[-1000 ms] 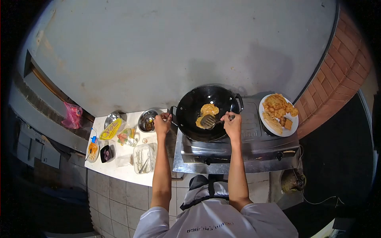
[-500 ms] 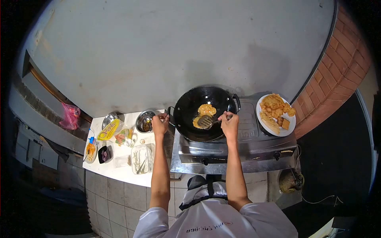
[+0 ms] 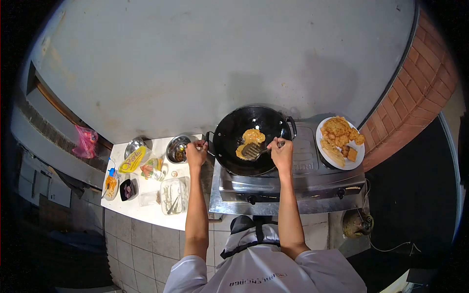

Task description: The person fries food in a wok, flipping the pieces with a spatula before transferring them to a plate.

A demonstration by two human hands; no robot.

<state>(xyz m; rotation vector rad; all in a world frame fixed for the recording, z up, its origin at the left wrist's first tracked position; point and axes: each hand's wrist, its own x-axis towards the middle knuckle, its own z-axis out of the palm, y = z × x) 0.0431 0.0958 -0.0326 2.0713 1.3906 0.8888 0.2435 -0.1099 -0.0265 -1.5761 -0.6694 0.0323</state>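
A black wok (image 3: 229, 146) stands on the stove, holding an egg-coloured piece of food (image 3: 253, 136) in its middle. My right hand (image 3: 281, 154), over the wok's right front rim, is closed around the handle of a slotted spatula (image 3: 251, 151). The spatula's blade lies over the lower part of the food and hides some of it. At the wok's left side, my left hand (image 3: 196, 155) is closed at the loop handle (image 3: 210, 142); its fingers partly cover what they grip. Just left of that hand is a metal bowl (image 3: 177, 144) with dark contents.
A white plate (image 3: 360, 155) of fried food sits on the right of the gas stove (image 3: 293, 195). The white table (image 3: 141, 210) at left carries another metal bowl (image 3: 133, 145), a yellow packet (image 3: 134, 160), a black dish (image 3: 128, 189) and a clear container (image 3: 175, 195). A grey wall (image 3: 220, 53) rises behind.
The spatula blade has shifted very slightly left against the food. Both hands stay in nearly the same place, and the wok has not visibly moved.
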